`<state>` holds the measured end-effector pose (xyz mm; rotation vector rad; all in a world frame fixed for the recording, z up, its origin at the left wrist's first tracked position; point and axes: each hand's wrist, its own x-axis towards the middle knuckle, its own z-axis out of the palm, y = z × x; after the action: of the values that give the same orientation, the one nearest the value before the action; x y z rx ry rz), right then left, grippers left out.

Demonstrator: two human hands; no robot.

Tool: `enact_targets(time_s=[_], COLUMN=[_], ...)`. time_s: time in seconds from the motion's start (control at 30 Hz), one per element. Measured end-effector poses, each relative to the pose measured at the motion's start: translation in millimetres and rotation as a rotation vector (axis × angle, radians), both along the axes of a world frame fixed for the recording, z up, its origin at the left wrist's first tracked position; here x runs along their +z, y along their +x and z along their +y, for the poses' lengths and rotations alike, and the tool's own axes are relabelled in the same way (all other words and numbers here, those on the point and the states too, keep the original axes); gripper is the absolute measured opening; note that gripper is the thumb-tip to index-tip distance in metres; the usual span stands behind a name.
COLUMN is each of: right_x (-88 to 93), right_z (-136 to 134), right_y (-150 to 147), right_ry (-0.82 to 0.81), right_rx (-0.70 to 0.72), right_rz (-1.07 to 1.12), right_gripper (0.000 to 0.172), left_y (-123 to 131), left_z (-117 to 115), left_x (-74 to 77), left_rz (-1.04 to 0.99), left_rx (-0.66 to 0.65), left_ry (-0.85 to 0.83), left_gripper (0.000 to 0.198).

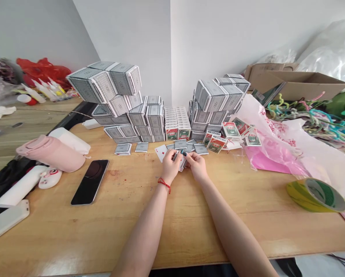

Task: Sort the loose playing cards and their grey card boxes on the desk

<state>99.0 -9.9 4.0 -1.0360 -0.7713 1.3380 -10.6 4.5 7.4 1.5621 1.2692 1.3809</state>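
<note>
My left hand (170,165), with a red string bracelet at the wrist, and my right hand (196,165) meet over the middle of the table. Between them they pinch a small bunch of playing cards (182,164), partly hidden by the fingers. A face-up ace of diamonds (161,152) lies just beyond my left hand. Patterned card piles (180,144) lie face down behind the hands, and two more small piles (123,149) sit to the left. Printed red and green card boxes (216,143) lie to the right of my right hand.
Tall stacks of grey-patterned card blocks (120,104) rise at the back left, others (215,96) at the back right. A black phone (90,182) and pink bottle (52,154) lie left. A tape roll (315,195), plastic wrapping (288,142) and cardboard box (308,86) are right.
</note>
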Motion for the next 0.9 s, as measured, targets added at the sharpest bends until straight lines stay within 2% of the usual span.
enact_targets(time_s=[0.23,0.43,0.6,0.8,0.9], right_x=[-2.7,-3.9,-3.3,2.5,4.9], right_z=[1.4,0.1,0.0,0.5,-1.1], right_y=[0.5,-1.9,-0.4,2.6,0.9], right_ry=[0.042,0.092,0.091,0.113,0.137], right_rx=[0.006,-0.008,0.002,0.065,0.075], right_rz=[-0.137,-0.297,-0.302,-0.302,-0.347], right_gripper=[0.035,0.035,0.036,0.037,0.036], left_y=[0.1,-0.8,-1.6,0.9,0.4], left_z=[0.8,-0.5,-0.3,0.3,-0.3], left_x=[0.2,4.2,4.2,0.1,-0.6], left_rz=[0.049,-0.060,-0.099,-0.116,-0.089], left_rx=[0.013,0.054,0.054,0.063,0.081], left_ry=[0.018,0.017,0.000,-0.117,-0.106], left_gripper=[0.025,0.030,0.032,0.026,0.029])
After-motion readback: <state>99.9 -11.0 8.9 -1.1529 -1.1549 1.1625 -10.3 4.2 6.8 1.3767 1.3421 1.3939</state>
